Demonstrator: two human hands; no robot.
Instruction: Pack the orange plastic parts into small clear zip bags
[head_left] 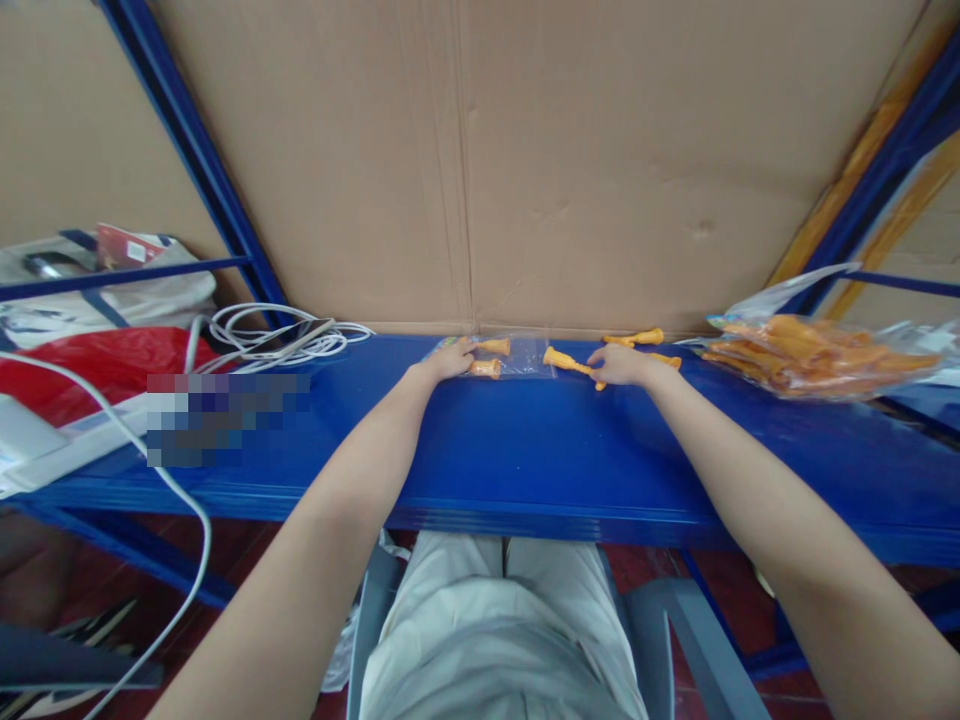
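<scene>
Near the back of the blue table (pixel 525 440), my left hand (pixel 450 360) rests on the left end of a clear plastic bag (pixel 531 358). Two orange pieces (pixel 493 347) lie at the bag, just right of its fingers. My right hand (pixel 616 366) is over other orange pieces, its fingertips at the end of one long orange piece (pixel 568 361). Another orange piece (pixel 637 338) lies behind that hand, and one more shows beyond its wrist. The fingers of both hands are small in view, and their exact grip is unclear.
A clear bag full of orange pieces (pixel 817 355) lies at the right. Coiled white cables (pixel 277 340), a red bag (pixel 112 365) and a white power strip (pixel 82 445) are at the left. Blue frame posts (pixel 187 150) and a cardboard wall (pixel 562 180) stand behind.
</scene>
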